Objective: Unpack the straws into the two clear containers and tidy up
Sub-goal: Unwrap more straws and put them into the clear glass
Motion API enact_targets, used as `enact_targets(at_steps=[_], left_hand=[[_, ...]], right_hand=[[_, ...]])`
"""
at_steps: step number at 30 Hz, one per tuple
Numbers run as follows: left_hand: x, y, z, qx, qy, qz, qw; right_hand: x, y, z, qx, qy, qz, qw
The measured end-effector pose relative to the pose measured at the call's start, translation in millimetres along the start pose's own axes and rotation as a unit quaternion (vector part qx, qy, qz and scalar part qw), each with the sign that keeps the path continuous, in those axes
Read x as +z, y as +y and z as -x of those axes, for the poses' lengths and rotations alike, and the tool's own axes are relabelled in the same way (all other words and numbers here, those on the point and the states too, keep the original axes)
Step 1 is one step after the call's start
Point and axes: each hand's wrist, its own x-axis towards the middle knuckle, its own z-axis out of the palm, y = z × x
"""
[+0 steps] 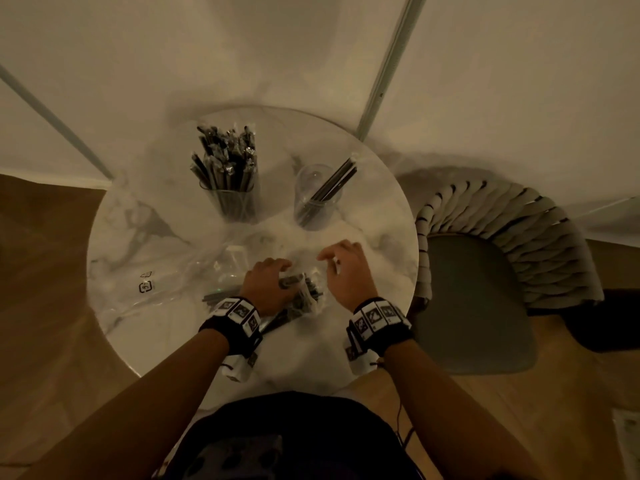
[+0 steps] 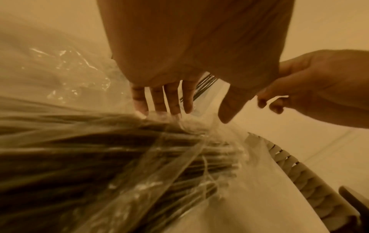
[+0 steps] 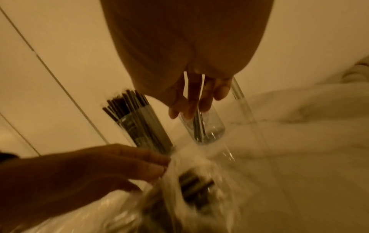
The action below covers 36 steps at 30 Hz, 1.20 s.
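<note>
Pinching wrapped straws (image 1: pixel 301 292) in left hand (image 1: pixel 268 282), right hand (image 1: pixel 346 271) just beside, fingers loose, empty.

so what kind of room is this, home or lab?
Most likely a home dining corner, not a lab: a small round marble-look table, a woven-back cushioned chair drawn up beside it, and wood flooring under pale walls. No benches or equipment show.

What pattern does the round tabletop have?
White marble with grey veining on the tabletop, clearest in the head view.
</note>
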Motion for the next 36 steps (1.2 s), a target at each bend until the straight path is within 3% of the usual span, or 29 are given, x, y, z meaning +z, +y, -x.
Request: enact_targets(at_steps=[4,7,18,26,31,36], left_hand=[[3,-1,12,0.03,-0.046,-0.088,0.995],[3,-3,15,0.046,-0.047,-0.1,0.993],[11,-14,17,0.049,-0.033,-0.081,0.995],[13,-13,20,0.05,-0.032,-0.053,0.997],[12,-13,22,0.071,-0.034,-0.002,0.997],[14,-13,19,0.088,-0.02,-0.018,0.996]], right_hand=[[30,11,19,0.025,-0.202,0.053,0.978],[42,10,24,0.03,-0.262,0.105,0.959],[32,7,26,0.006,-0.267,0.195,0.944],[25,16,24,0.051,-0.291,0.131,0.946],[16,25,19,0.05,-0.236,0.087,0.967],[6,31,13,0.049,-0.178,0.039,0.982]])
